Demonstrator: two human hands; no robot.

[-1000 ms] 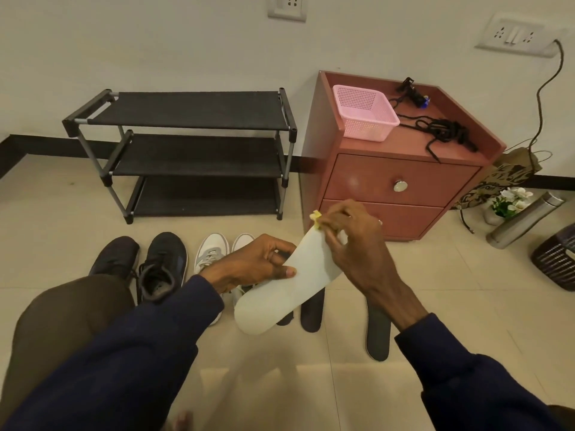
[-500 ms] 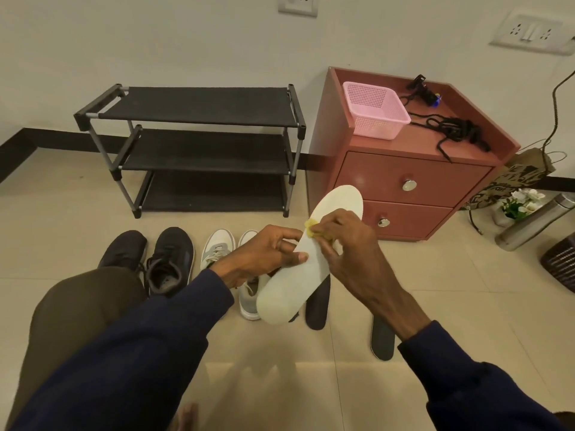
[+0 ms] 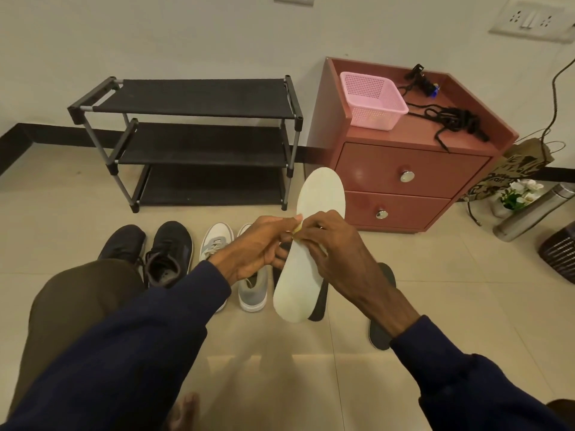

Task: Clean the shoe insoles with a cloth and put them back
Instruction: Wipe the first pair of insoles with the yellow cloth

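Observation:
I hold a white insole (image 3: 320,194) upright above the floor, toe end up. My left hand (image 3: 261,247) grips its left edge at the middle. My right hand (image 3: 329,244) pinches a small yellow cloth (image 3: 298,229) against the insole's middle; most of the cloth is hidden by my fingers. Black insoles lie on the tiles below: one black insole (image 3: 320,306) partly behind the white one, another black insole (image 3: 381,328) under my right wrist. A white and grey pair of shoes (image 3: 252,290) and a black pair of shoes (image 3: 165,253) stand to the left.
A black three-tier shoe rack (image 3: 193,144) stands against the wall. To its right is a red-brown two-drawer cabinet (image 3: 404,169) carrying a pink basket (image 3: 371,101) and black cords. A steel bottle (image 3: 532,213), flowers and a dark basket sit at far right.
The insole has turned more upright, its toe end now showing above my hands. My right hand with the cloth has slid down from the toe end to the insole's middle, close to my left hand.

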